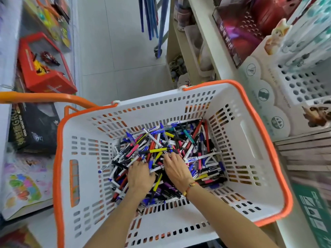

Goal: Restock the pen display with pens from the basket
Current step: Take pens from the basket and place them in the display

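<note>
Both hands reach down into the white basket (238,111) with the orange rim, at the centre of the frame, palms down on the loose heap of pens (166,154) covering its floor. Left hand (140,176) lies with fingers spread and dug in among the pens; right hand (176,169), a red cord bracelet (190,187) at its wrist, has its fingertips curled into the pile. Whether either actually grasps a pen cannot be told, since the fingertips are buried. At the right edge, a white perforated pen display (302,83) is partly cut off and blurred.
</note>
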### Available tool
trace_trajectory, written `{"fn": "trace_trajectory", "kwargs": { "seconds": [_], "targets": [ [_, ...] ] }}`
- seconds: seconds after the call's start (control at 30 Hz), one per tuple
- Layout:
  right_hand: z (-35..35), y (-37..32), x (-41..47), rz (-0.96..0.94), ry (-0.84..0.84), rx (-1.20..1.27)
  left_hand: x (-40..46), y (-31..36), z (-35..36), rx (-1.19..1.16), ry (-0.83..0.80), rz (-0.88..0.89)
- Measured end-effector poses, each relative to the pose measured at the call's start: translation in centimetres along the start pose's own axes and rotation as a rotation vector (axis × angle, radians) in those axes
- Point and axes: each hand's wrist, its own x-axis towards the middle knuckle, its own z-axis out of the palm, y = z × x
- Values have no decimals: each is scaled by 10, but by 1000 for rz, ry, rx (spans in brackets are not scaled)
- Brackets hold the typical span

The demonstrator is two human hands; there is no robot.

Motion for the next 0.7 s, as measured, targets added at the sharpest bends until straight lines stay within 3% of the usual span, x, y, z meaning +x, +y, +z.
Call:
{"fn": "trace_trajectory", "kwargs": {
  "seconds": [0.1,0.27,0.4,0.5,0.6,0.7],
  "targets": [
    [-9,-3,7,-57,-155,-29,3,-10,-6,193,-55,237],
    [-15,19,5,-16,-194,368,1,-21,-35,0,-315,282],
    [-38,51,-11,33,-359,746,-6,-23,-50,-508,-436,256],
    [-57,70,-30,10,-457,928,-15,-14,-76,-903,-368,140],
    [-76,86,-55,-53,-543,1055,-20,-7,-101,-1046,-269,30],
    [-91,104,-84,-19,-598,1422,-21,3,-124,-1380,-258,-111]
  ]
}}
